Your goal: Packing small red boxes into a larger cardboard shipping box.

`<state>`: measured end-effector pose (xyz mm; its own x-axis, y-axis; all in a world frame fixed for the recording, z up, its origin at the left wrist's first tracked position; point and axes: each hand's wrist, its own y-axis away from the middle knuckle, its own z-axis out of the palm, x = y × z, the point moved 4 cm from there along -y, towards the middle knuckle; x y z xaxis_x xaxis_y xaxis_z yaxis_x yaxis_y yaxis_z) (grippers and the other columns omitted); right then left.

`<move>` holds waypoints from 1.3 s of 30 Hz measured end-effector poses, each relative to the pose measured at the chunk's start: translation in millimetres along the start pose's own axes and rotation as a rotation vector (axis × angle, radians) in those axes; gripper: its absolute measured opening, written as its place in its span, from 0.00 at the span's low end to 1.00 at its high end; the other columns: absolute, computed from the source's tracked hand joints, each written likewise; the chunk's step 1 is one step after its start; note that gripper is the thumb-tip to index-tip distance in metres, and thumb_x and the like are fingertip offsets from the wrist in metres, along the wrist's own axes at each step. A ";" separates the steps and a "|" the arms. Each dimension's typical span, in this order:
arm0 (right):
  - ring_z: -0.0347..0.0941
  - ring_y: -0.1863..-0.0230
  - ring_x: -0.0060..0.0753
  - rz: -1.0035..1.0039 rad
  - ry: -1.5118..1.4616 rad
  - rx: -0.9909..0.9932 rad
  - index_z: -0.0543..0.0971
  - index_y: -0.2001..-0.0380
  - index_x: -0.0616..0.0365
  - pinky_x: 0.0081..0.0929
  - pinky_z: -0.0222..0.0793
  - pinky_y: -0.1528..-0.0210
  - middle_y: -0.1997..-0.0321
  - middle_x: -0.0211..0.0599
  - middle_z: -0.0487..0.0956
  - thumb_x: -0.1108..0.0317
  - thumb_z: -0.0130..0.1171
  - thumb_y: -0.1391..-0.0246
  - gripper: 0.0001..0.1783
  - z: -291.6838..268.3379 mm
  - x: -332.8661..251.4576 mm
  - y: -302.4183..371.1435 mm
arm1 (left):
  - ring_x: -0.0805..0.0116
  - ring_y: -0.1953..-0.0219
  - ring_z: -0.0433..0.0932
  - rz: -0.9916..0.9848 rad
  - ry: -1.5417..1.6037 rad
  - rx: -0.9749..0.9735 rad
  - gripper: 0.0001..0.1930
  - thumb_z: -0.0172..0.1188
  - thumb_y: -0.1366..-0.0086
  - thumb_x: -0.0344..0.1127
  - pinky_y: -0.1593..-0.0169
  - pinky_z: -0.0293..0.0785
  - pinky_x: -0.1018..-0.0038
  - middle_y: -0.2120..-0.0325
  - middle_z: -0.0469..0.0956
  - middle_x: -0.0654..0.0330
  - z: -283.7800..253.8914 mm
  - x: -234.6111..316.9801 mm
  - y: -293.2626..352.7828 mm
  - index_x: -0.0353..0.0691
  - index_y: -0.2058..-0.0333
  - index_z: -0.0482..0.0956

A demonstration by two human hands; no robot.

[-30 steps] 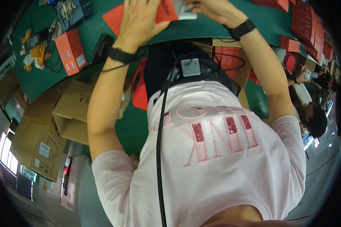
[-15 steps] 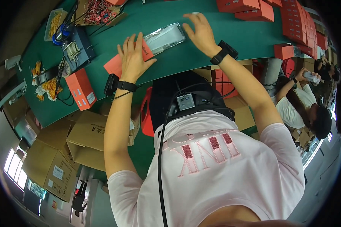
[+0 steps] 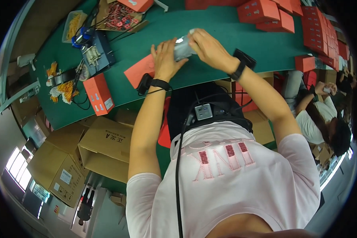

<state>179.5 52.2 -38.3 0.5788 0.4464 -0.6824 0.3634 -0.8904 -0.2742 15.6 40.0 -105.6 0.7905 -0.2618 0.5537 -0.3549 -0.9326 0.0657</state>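
Observation:
A flat red box (image 3: 138, 72) lies at a slant on the green table, partly covered by my left hand (image 3: 165, 59). That hand rests over its right end, fingers stretched out and thumb spread toward a clear plastic bag (image 3: 182, 50). The bag is bunched and shiny, and sits between my two hands. My right hand (image 3: 210, 48) is closed on the bag's far right end, its fingers bent around the film. What lies under my left palm is hidden.
A red box (image 3: 98, 95) stands at the table's near left edge. Behind it are a blue-grey device (image 3: 98, 53) with cables, yellow wire bundles (image 3: 63, 89), and a carton of small red parts (image 3: 121, 18). Red boxes (image 3: 315, 31) are stacked at right. A co-worker (image 3: 321, 115) sits there.
My right hand has come down and left from above the table and taken hold of the plastic bag. The bag, flat before, is now raised and bunched. My left hand stays on the red box.

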 end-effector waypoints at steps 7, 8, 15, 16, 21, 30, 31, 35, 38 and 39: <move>0.71 0.62 0.55 0.286 -0.125 -0.161 0.69 0.63 0.61 0.39 0.69 0.62 0.64 0.47 0.74 0.67 0.48 0.36 0.08 -18.9 -34.7 -12.1 | 0.43 0.39 0.62 0.250 0.355 0.279 0.58 0.78 0.63 0.41 0.37 0.60 0.53 0.39 0.61 0.44 -13.1 33.0 9.3 0.37 0.34 0.52; 0.74 0.62 0.45 0.271 -0.078 -0.151 0.69 0.64 0.62 0.34 0.69 0.62 0.61 0.45 0.76 0.64 0.47 0.34 0.10 -17.4 -38.0 -16.1 | 0.43 0.39 0.63 0.221 0.392 0.254 0.58 0.78 0.62 0.40 0.38 0.61 0.56 0.39 0.61 0.44 -12.5 31.0 9.3 0.36 0.34 0.52; 0.73 0.57 0.21 0.313 -0.562 0.336 0.76 0.54 0.65 0.20 0.69 0.54 0.55 0.31 0.77 0.70 0.56 0.39 0.13 -104.1 -77.3 -48.8 | 0.66 0.48 0.73 -0.115 1.282 0.546 0.29 0.67 0.42 0.29 0.45 0.71 0.66 0.51 0.73 0.56 -93.0 33.3 0.9 0.36 0.42 0.66; 0.75 0.58 0.22 0.332 -0.523 0.411 0.76 0.55 0.69 0.20 0.70 0.55 0.57 0.35 0.77 0.72 0.58 0.40 0.12 -124.8 -92.0 -50.9 | 0.69 0.53 0.75 -0.118 1.566 0.608 0.20 0.62 0.35 0.35 0.48 0.73 0.66 0.56 0.76 0.59 -106.5 36.5 1.1 0.38 0.47 0.69; 0.74 0.60 0.24 0.072 -0.162 0.129 0.81 0.62 0.64 0.21 0.69 0.57 0.62 0.34 0.80 0.73 0.59 0.43 0.08 -148.6 -143.7 -27.0 | 0.67 0.55 0.76 -0.332 1.875 0.407 0.25 0.47 0.30 0.58 0.50 0.73 0.67 0.57 0.76 0.63 -130.1 33.7 5.4 0.42 0.49 0.70; 0.74 0.63 0.27 0.748 -0.806 -0.388 0.81 0.58 0.62 0.25 0.69 0.63 0.66 0.33 0.81 0.65 0.62 0.45 0.14 -51.0 -112.9 -11.9 | 0.67 0.57 0.77 -0.429 1.571 0.619 0.26 0.45 0.28 0.55 0.52 0.74 0.71 0.55 0.77 0.57 -143.5 64.0 19.8 0.35 0.48 0.71; 0.73 0.63 0.24 0.601 -0.767 -0.309 0.79 0.56 0.62 0.24 0.69 0.64 0.65 0.30 0.80 0.63 0.63 0.45 0.17 -45.2 -111.5 -7.4 | 0.68 0.59 0.78 -0.365 1.385 0.653 0.26 0.45 0.28 0.53 0.55 0.74 0.72 0.57 0.78 0.56 -146.3 67.1 18.5 0.33 0.50 0.72; 0.68 0.72 0.16 0.534 -0.700 -0.319 0.75 0.49 0.63 0.18 0.63 0.71 0.66 0.29 0.78 0.59 0.62 0.45 0.24 -46.0 -120.8 -1.1 | 0.66 0.61 0.79 -0.441 1.197 0.722 0.26 0.46 0.27 0.50 0.59 0.75 0.72 0.66 0.81 0.54 -165.7 49.4 16.8 0.27 0.56 0.76; 0.65 0.75 0.15 0.717 -0.779 -0.428 0.74 0.45 0.63 0.16 0.61 0.73 0.68 0.30 0.77 0.60 0.58 0.43 0.25 -58.4 -127.8 9.0 | 0.59 0.57 0.80 -0.477 1.567 0.682 0.25 0.45 0.27 0.49 0.54 0.76 0.64 0.57 0.78 0.51 -169.8 14.2 10.6 0.28 0.52 0.73; 0.63 0.77 0.15 0.720 -0.898 -0.367 0.74 0.44 0.62 0.16 0.59 0.74 0.69 0.30 0.76 0.61 0.55 0.41 0.25 -59.9 -127.0 10.5 | 0.56 0.51 0.76 -0.514 1.600 0.647 0.25 0.43 0.26 0.49 0.48 0.74 0.60 0.51 0.75 0.50 -169.9 12.7 8.9 0.30 0.47 0.68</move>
<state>153.5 -8.6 86.0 0.0731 -0.4930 -0.8670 0.4366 -0.7657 0.4722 -62.3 70.6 43.0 -0.5903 0.1579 0.7916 0.2855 -0.8764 0.3878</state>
